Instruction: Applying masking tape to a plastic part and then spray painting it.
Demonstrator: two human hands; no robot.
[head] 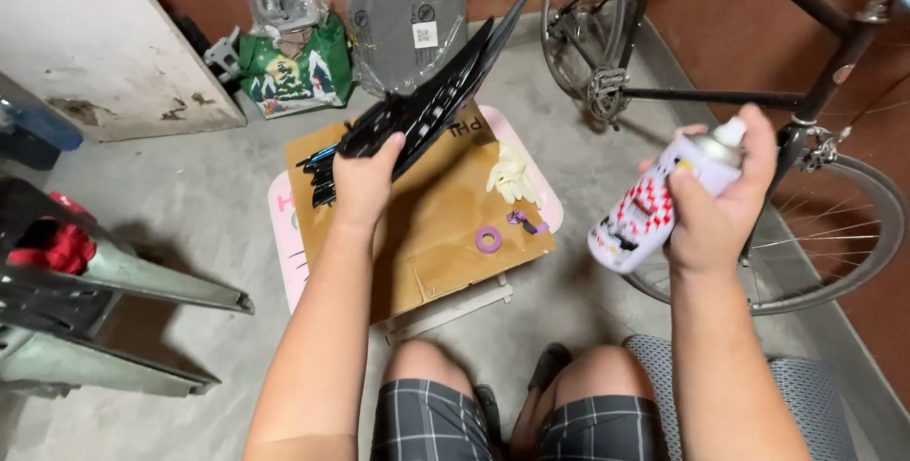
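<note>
My left hand (365,177) grips a long black slotted plastic grille (431,91), tilted up and away over a sheet of brown cardboard (445,234). My right hand (720,205) holds a white spray can (654,205) with a red pattern, tipped to the left, my forefinger on its nozzle. The can is off to the right of the grille, apart from it. On the cardboard lie a pale glove (514,175), a purple ring (489,238) and a small purple part (526,224).
The cardboard rests on a low pink table (284,224) on a concrete floor. A black bicycle (720,96) stands at the right. Bagged grey parts (408,20) and a green bag (294,68) lean at the back wall. A metal stand (104,300) is left.
</note>
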